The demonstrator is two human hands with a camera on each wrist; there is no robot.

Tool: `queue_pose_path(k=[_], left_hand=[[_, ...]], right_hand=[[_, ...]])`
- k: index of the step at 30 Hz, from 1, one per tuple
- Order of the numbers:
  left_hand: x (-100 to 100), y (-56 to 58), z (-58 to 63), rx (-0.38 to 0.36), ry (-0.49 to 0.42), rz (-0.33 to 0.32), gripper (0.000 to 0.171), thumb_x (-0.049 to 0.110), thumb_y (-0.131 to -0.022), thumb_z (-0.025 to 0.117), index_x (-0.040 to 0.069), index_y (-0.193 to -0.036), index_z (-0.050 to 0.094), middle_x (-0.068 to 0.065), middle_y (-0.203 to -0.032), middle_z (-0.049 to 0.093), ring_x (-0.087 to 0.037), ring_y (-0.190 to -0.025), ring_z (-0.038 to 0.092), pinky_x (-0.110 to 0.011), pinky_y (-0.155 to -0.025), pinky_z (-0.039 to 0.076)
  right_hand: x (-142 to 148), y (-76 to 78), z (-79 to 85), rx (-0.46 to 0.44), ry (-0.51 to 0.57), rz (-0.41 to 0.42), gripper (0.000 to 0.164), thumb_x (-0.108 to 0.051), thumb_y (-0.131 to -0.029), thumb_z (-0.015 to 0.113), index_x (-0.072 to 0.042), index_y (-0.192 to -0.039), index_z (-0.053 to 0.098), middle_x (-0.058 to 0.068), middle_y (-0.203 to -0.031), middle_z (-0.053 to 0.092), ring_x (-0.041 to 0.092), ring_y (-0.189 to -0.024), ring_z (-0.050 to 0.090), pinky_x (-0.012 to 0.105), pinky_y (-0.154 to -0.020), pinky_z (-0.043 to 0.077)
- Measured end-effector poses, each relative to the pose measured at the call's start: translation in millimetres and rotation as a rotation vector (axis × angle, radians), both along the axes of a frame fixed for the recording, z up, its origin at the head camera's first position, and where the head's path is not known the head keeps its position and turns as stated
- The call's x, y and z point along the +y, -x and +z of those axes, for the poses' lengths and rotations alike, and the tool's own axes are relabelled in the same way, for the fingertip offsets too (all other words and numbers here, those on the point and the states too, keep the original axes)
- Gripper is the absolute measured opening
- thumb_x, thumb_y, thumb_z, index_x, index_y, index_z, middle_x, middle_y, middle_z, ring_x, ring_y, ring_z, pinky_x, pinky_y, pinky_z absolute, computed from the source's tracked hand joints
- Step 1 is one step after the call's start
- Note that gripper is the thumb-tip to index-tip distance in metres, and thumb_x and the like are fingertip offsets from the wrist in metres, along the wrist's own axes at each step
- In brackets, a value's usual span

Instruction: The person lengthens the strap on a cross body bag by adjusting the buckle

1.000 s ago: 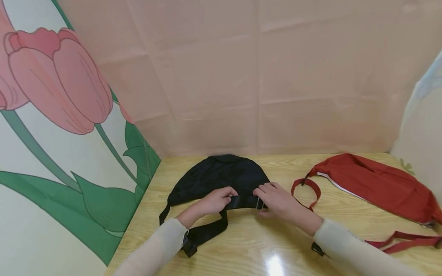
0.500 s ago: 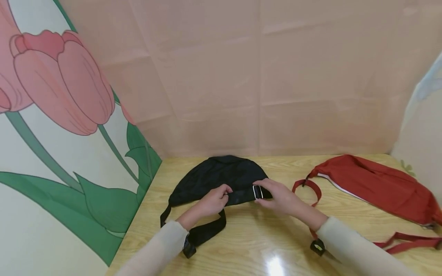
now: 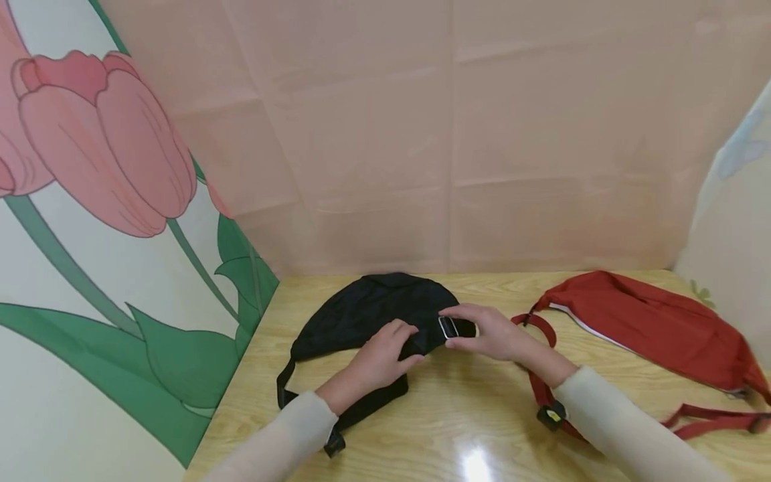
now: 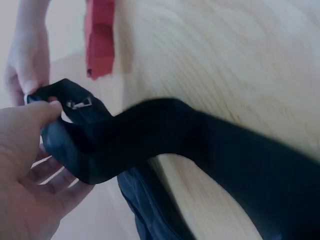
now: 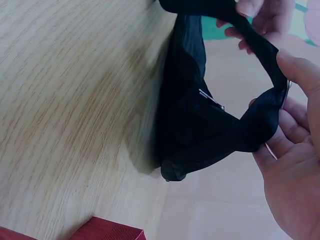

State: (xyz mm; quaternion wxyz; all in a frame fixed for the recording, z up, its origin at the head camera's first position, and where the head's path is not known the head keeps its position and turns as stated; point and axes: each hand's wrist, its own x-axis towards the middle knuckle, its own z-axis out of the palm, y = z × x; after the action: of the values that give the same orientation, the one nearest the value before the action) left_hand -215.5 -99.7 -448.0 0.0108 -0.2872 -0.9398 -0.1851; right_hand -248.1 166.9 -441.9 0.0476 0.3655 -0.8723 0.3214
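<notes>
On the black bag (image 3: 373, 308), left of the red bag (image 3: 650, 328), I have the right hand (image 3: 490, 331) pinching the metal slider (image 3: 448, 327) and the left hand (image 3: 379, 355) loosely parted around the strap (image 4: 150, 125), apparently adjusting it, which I judge calls next for feeding slack through.

"What closes off the far side?"

"A pinkish-brown covering (image 3: 361, 134), creased by folds running up and across it, reaching down to the far edge of the table (image 3: 458, 415)."

"And on the left?"

"A white wall (image 3: 36, 402) printed with large pink tulips (image 3: 135, 147), plus green stems (image 3: 201, 270) and broad leaves (image 3: 181, 365)."

"The right?"

"A paler wall (image 3: 731, 248), with a bluish patch (image 3: 743, 154) higher up and a small green leafy mark (image 3: 701, 292) low down, beside the table."

"How's the tabletop?"

"Light yellowish, wood-grained. A bright white reflection (image 3: 476, 464) shines on its near part."
</notes>
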Motion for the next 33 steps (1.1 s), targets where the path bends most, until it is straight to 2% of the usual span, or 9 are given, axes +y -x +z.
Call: queue_pose_path(k=[2, 4, 8, 13, 16, 21, 27, 33], left_hand=[[2, -0.3, -1.0, 0.054, 0.055, -0.005, 0.053, 0.043, -0.096, 0.069, 0.009, -0.135, 0.059, -0.003, -0.125, 0.06, -0.016, -0.115, 0.059, -0.033, -0.099, 0.051], [4, -1.1, -1.5, 0.076, 0.09, 0.01, 0.055, 0.044, -0.095, 0.07, 0.009, -0.136, 0.059, -0.003, -0.125, 0.061, -0.016, -0.114, 0.06, -0.033, -0.097, 0.052], [10, -2.8, -1.9, 0.041, 0.107, 0.047, 0.056, 0.041, -0.096, 0.069, 0.01, -0.14, 0.056, -0.005, -0.131, 0.063, -0.018, -0.118, 0.062, -0.037, -0.099, 0.052], [14, -2.5, -1.7, -0.027, 0.051, 0.051, 0.054, 0.04, -0.098, 0.066, 0.01, -0.142, 0.055, -0.006, -0.136, 0.064, -0.02, -0.12, 0.063, -0.04, -0.1, 0.051], [13, 0.0, -1.3, -0.044, 0.01, 0.018, 0.052, 0.037, -0.099, 0.066, 0.008, -0.141, 0.055, -0.008, -0.136, 0.064, -0.021, -0.12, 0.063, -0.04, -0.1, 0.051], [12, 5.3, -1.5, -0.03, -0.055, -0.036, 0.05, 0.035, -0.098, 0.067, 0.008, -0.139, 0.059, -0.007, -0.134, 0.064, -0.02, -0.121, 0.062, -0.037, -0.102, 0.05], [14, 8.6, -3.0, 0.003, -0.104, -0.062, 0.047, 0.031, -0.096, 0.071, 0.007, -0.135, 0.061, -0.004, -0.123, 0.062, -0.015, -0.111, 0.062, -0.031, -0.097, 0.051], [21, 8.4, -5.4, -0.056, -0.161, -0.071, 0.049, 0.025, -0.095, 0.072, 0.004, -0.137, 0.058, -0.007, -0.129, 0.064, -0.015, -0.116, 0.062, -0.03, -0.099, 0.05]], right_hand=[[0, 0.2, 0.6, 0.013, 0.003, 0.004, 0.053, -0.033, -0.089, 0.078, -0.009, -0.134, 0.064, 0.012, -0.131, 0.066, 0.034, -0.118, 0.063, 0.054, -0.097, 0.05], [0, 0.2, 0.9, 0.016, 0.005, 0.0, 0.053, -0.033, -0.089, 0.079, -0.011, -0.134, 0.064, 0.011, -0.131, 0.066, 0.034, -0.119, 0.063, 0.054, -0.097, 0.05], [1, 0.5, -0.2, 0.006, 0.016, -0.006, 0.054, -0.032, -0.086, 0.081, -0.013, -0.134, 0.065, 0.008, -0.131, 0.067, 0.032, -0.12, 0.062, 0.054, -0.099, 0.049], [3, -0.4, 0.1, -0.005, 0.036, -0.003, 0.054, -0.032, -0.086, 0.081, -0.014, -0.134, 0.065, 0.007, -0.131, 0.066, 0.031, -0.121, 0.062, 0.054, -0.099, 0.049], [3, -0.7, 1.5, -0.005, 0.051, 0.0, 0.054, -0.034, -0.087, 0.081, -0.015, -0.135, 0.065, 0.008, -0.131, 0.066, 0.032, -0.121, 0.062, 0.055, -0.098, 0.049], [5, -0.1, 2.2, -0.021, 0.062, -0.007, 0.055, -0.034, -0.086, 0.081, -0.016, -0.135, 0.065, 0.008, -0.13, 0.067, 0.031, -0.119, 0.063, 0.054, -0.097, 0.051], [6, 0.1, -0.6, -0.044, 0.09, -0.014, 0.056, -0.036, -0.085, 0.081, -0.015, -0.135, 0.066, 0.006, -0.129, 0.068, 0.029, -0.116, 0.064, 0.053, -0.095, 0.052], [3, -1.1, -5.1, -0.092, 0.135, -0.019, 0.056, -0.037, -0.085, 0.08, -0.014, -0.134, 0.067, 0.004, -0.127, 0.069, 0.029, -0.114, 0.065, 0.054, -0.093, 0.052]])
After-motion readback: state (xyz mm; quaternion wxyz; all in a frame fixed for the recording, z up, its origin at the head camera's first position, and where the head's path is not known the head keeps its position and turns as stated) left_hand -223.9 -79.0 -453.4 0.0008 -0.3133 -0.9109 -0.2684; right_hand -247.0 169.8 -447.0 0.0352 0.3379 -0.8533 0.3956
